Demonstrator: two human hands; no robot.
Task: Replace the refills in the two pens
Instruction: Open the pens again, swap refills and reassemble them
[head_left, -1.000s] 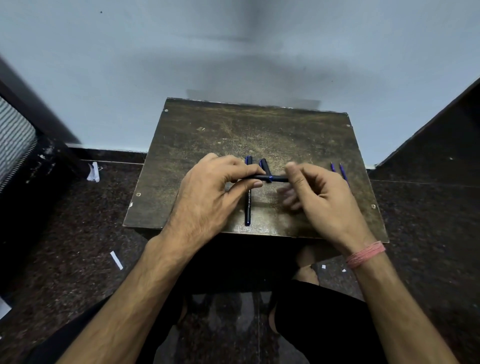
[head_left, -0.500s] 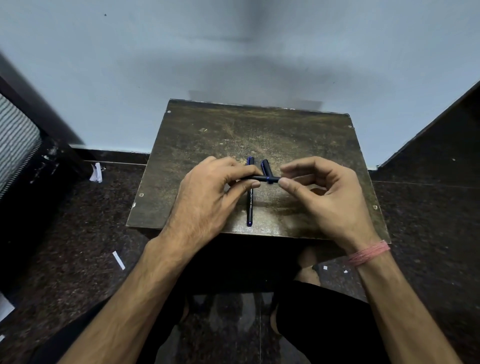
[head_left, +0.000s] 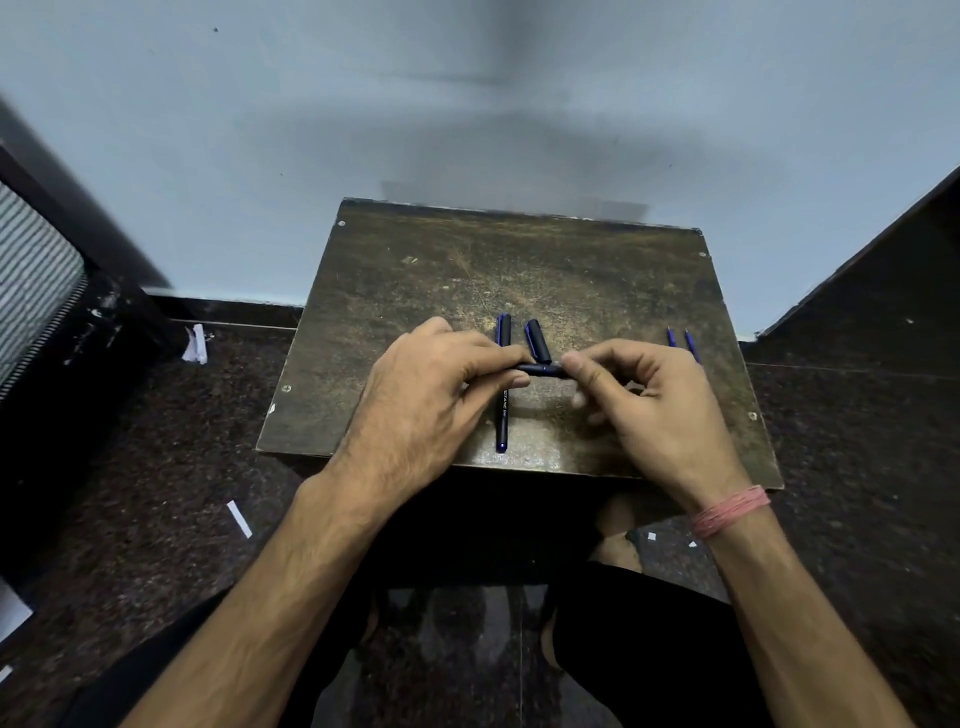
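Counter (head_left: 597, 270) carries all parts. Left hand (head_left: 415, 395) and right hand (head_left: 660, 405) — each grip closed on one end of the held pen (head_left: 540, 369), horizontal above the second pen (head_left: 502, 415). Loose cap (head_left: 537, 340) behind; two refills (head_left: 680, 340) — far right.

Dark navy pens (head_left: 502, 395), blue refills (head_left: 680, 340), mottled brown-gold table (head_left: 571, 270), pink wristband (head_left: 730, 510).

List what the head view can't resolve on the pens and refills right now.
- Held pen: both ends are covered by the left hand and right hand, so whether it is unscrewed is unclear.
- Refills: only the far tips show; the rest is behind the right hand.
- Lying pen: its middle is hidden under the left hand's fingers, and its print is too small to read.
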